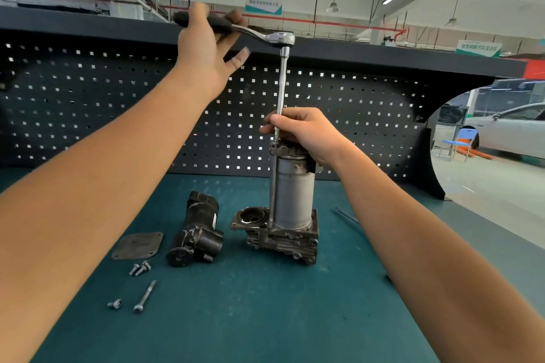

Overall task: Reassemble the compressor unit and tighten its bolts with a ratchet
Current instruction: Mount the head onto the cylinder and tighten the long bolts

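- Compressor unit stands upright mid-bench on the teal mat; an extension bar rises at 12 o'clock to the ratchet
- Right hand is wrapped round the bar's foot; left hand hooks thumb and forefinger round the ratchet handle
- Likely mid-tightening; next calls for a level sweep, socket seated
- Black housing, cover plate, loose bolts lie at 8 o'clock

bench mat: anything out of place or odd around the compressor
Nothing spilled or visibly damaged. Parts not yet fitted lie loose left of the compressor: a black housing on its side, a cover plate flat, three short bolts and a long bolt scattered. The left hand's grip on the ratchet looks loose.
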Demonstrator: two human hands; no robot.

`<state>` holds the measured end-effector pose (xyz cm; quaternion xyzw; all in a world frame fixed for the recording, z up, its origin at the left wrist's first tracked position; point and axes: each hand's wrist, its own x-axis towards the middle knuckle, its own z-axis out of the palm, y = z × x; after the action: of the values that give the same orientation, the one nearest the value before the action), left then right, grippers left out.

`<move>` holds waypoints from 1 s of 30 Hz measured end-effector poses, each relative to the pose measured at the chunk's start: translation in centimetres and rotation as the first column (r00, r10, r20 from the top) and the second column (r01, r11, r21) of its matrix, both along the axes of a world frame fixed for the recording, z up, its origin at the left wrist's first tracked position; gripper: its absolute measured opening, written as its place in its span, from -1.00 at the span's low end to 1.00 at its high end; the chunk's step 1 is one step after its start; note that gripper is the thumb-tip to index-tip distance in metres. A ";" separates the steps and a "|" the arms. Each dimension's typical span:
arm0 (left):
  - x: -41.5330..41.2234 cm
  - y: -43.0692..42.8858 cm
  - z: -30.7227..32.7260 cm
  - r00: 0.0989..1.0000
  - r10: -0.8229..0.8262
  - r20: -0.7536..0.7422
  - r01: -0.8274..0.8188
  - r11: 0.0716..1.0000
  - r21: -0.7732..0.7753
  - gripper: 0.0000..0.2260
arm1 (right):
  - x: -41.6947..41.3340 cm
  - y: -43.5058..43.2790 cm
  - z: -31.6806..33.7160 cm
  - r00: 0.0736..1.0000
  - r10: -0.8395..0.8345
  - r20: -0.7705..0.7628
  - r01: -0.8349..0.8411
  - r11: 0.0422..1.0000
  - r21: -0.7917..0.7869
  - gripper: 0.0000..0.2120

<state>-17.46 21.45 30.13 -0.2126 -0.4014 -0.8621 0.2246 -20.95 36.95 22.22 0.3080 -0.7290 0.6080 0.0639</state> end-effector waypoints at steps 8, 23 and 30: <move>3.2 2.6 -3.1 0.603 0.326 -0.728 -0.694 0.664 -0.278 -0.98 | -0.1 -0.1 -0.2 0.996 -0.072 -0.054 0.073 0.997 0.009 -0.85; 0.9 1.9 -1.8 0.753 0.448 -0.483 -0.558 0.823 -0.106 -0.94 | -0.2 -0.7 -0.2 0.982 -0.166 -0.095 0.171 0.984 0.050 -0.78; 0.8 2.2 -0.8 0.894 0.259 -0.365 -0.323 0.938 -0.126 -0.88 | -0.2 0.5 -0.4 0.995 -0.076 -0.058 0.074 0.997 -0.034 -0.87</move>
<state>-16.62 23.66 29.35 -0.3164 -0.4608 -0.7278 0.3973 -21.18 37.40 21.84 0.2970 -0.7280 0.6074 0.1131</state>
